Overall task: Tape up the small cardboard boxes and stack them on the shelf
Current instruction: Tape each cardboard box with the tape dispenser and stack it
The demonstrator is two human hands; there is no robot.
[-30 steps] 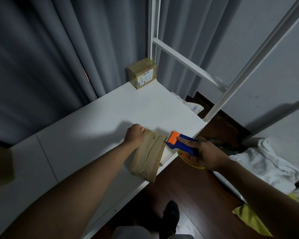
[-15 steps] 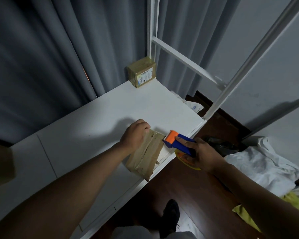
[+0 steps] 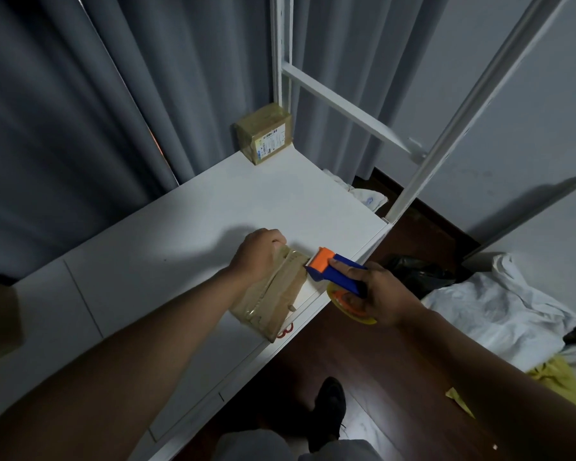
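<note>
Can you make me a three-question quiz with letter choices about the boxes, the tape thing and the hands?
1. Where is the far box?
A. at the shelf's back corner
B. on the floor
C. in a hand

2. What colour is the tape gun's front end?
A. green
B. orange
C. pink

3. What is the left hand doing?
A. waving
B. holding scissors
C. holding down the near box

Answers: 1 A, it sits by the curtain. 2 B, orange tip, blue handle in the right hand. 3 C, it lies on the box.
</note>
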